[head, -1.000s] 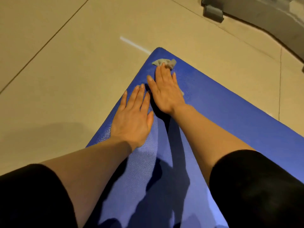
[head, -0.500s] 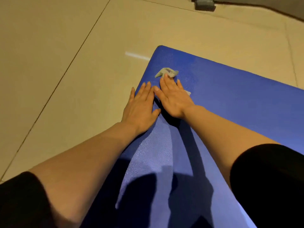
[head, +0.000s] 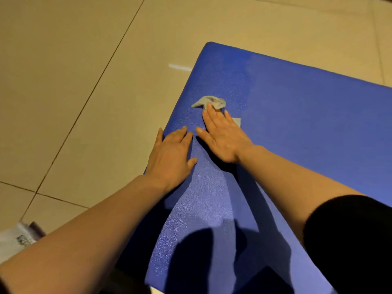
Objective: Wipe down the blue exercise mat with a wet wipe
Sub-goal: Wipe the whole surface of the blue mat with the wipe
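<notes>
The blue exercise mat (head: 297, 115) lies flat on a tiled floor and fills the middle and right of the view. A crumpled pale wet wipe (head: 210, 102) sits on it near the far left corner. My right hand (head: 222, 136) presses flat on the wipe with straight fingers; the wipe shows beyond the fingertips and at the little-finger side. My left hand (head: 171, 155) rests flat on the mat's left edge, just beside the right hand, fingers straight.
Beige floor tiles (head: 74, 81) with dark grout lines surround the mat on the left and far side. A white packet (head: 19, 240) pokes out at the lower left, partly behind my left forearm.
Both hands have slid back from the mat's far corner toward me, dragging the wipe along. The view has swung so more of the mat shows on the right.
</notes>
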